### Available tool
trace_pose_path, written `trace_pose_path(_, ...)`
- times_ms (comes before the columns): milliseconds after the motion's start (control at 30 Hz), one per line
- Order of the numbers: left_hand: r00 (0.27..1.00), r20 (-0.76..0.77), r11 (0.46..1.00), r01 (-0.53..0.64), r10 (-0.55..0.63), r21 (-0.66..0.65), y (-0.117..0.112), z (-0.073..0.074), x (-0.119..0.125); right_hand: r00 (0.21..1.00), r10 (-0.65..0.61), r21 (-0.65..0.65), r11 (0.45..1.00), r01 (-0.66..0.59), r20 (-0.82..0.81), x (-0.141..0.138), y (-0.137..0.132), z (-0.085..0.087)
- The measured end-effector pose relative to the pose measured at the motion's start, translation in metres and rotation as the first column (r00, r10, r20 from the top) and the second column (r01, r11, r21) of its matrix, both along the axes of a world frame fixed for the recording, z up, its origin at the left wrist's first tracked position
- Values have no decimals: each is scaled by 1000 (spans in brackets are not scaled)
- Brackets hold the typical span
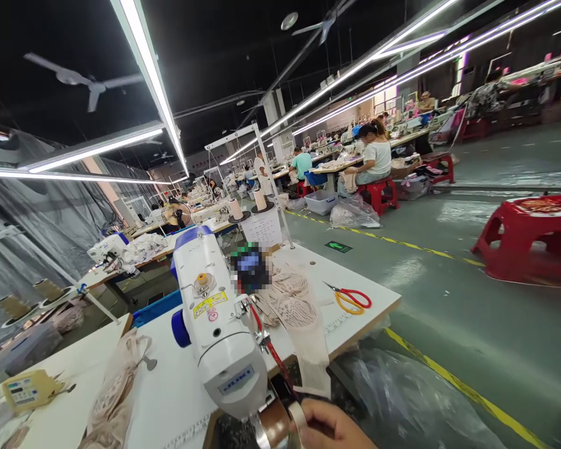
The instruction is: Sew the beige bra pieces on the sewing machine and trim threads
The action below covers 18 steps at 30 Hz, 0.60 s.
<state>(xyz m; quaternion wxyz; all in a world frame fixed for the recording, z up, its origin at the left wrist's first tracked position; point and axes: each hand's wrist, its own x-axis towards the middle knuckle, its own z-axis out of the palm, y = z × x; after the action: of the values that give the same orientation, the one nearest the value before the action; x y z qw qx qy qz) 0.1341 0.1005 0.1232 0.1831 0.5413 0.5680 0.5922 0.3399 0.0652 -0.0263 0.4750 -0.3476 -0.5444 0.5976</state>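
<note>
My right hand (333,425) reaches in at the bottom edge, beside the needle end of a white and blue sewing machine (231,349). Its fingers are closed around a cream fabric strip (297,416) near a brown, shiny part under the machine head. My left hand is out of the picture. Beige lace fabric (299,302) lies on the white table (355,284) to the right of the machine and hangs over the front edge. Scissors with red and orange handles (353,300) rest on the table further right, blades pointing left.
A beige garment (115,393) and a yellow control box (32,390) lie to the left. Clear plastic (416,399) is heaped on the floor by the table. A red stool (530,237) stands at right. Several people work at sewing tables behind.
</note>
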Motion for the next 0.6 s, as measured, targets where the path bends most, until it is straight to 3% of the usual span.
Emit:
trace_pose_path(133, 990, 50, 944, 139, -130, -298, -66, -87, 41, 994, -44, -80, 996, 36, -103, -6, 12, 1)
trace_pose_path(233, 981, 112, 883, 193, -160, -428, -95, -126, 46, 995, -68, -85, 995, 61, -79, -12, 30, -10)
trace_pose_path(300, 982, 30, 867, 180, -188, -464, -95, -140, 37, 997, -70, -97, 993, 66, -40, -15, 40, -20)
trace_pose_path(400, 954, -140, 862, 168, -263, -478, -82, -148, 19, 997, -69, -71, 995, 71, 31, -17, 52, -29)
trace_pose_path(600, 915, -300, 887, 118, -272, -446, -68, -149, 7, 974, -136, 229, 969, 92, 181, -16, 77, -26)
